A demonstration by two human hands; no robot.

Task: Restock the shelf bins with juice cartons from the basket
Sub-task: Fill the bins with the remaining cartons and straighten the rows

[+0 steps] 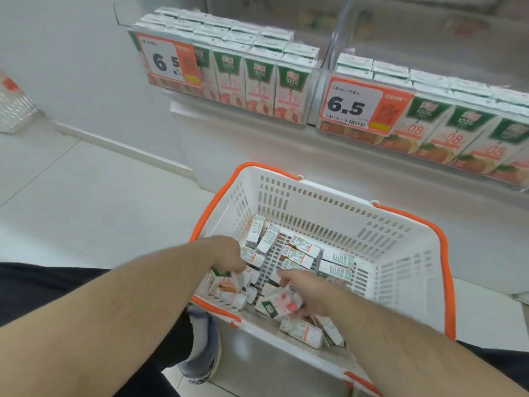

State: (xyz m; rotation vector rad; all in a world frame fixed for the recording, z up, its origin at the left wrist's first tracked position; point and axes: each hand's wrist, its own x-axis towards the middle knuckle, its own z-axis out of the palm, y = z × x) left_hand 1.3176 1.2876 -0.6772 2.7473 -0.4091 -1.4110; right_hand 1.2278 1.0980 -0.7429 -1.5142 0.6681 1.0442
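A white basket (380,233) with orange handles stands on the floor and holds several small juice cartons lying loose. Inside it, my left hand (226,256) grips an orange-labelled carton (226,283) near the basket's left side. My right hand (303,290) holds a pink-labelled carton (282,305) near the front. Above, the left shelf bin (229,81) is packed with pink-labelled cartons. The right shelf bin (429,124) holds orange-labelled cartons.
Price tags reading 6.5 hang on both bins, the left tag (166,63) and the right tag (353,104). Another white basket (13,104) sits at the far left by the wall. My shoe (201,351) is beside the basket's front left corner.
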